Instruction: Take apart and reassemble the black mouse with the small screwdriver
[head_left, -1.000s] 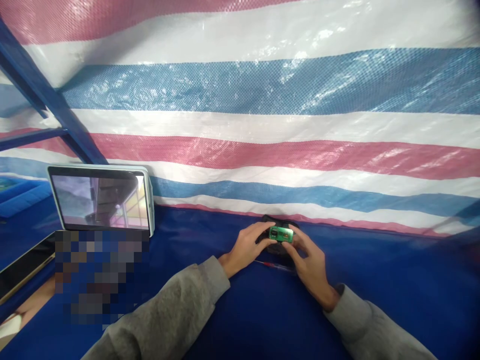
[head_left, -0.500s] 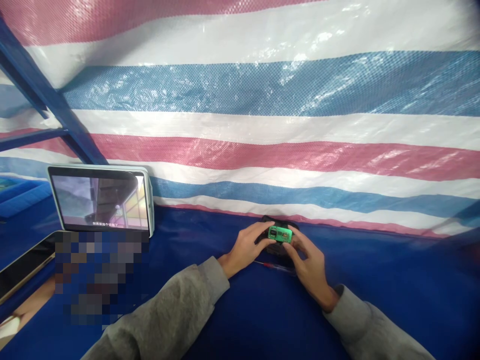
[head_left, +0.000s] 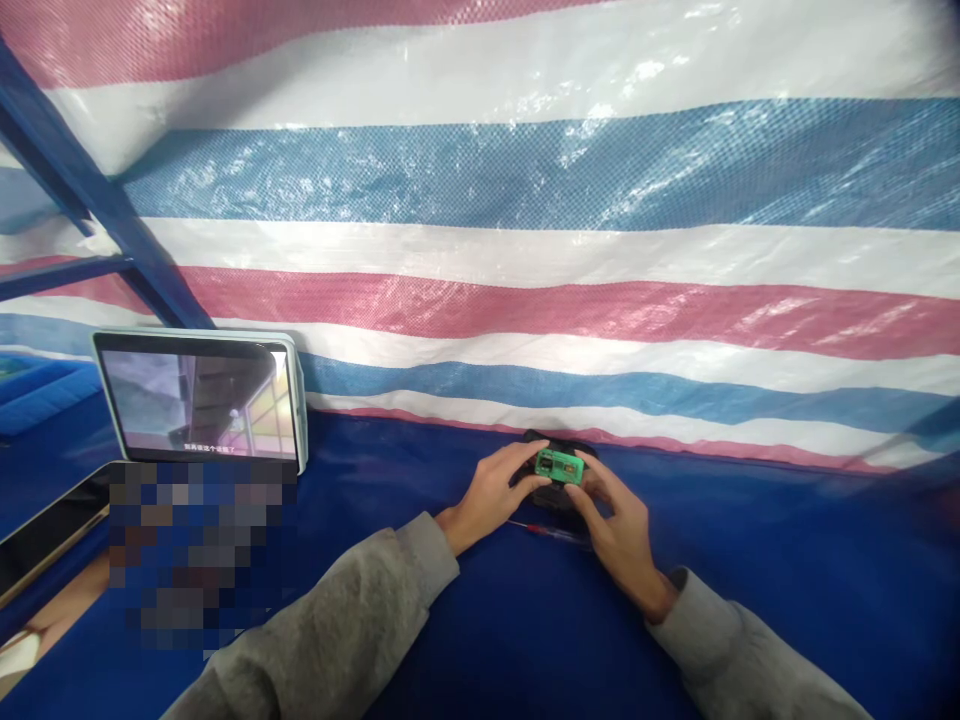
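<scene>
Between both hands is a small green circuit board (head_left: 559, 467) with dark and copper-coloured parts on its face. My left hand (head_left: 493, 495) pinches its left end between thumb and fingers. At the right end, my right hand (head_left: 616, 520) grips it the same way. Behind and below the board lies a black object (head_left: 551, 495), partly hidden by the hands, its kind unclear. A thin screwdriver (head_left: 536, 529) with a red and clear handle rests on the blue table just below, its right end close to my right hand.
A tablet (head_left: 202, 400) in a pale case stands at the left, playing a video. Near it are a phone (head_left: 56, 530) and part of another person's arm (head_left: 71, 605), beside a blurred-out patch. A striped tarp (head_left: 525, 300) hangs behind the blue table (head_left: 480, 630). A blue frame (head_left: 127, 235) rises upper left.
</scene>
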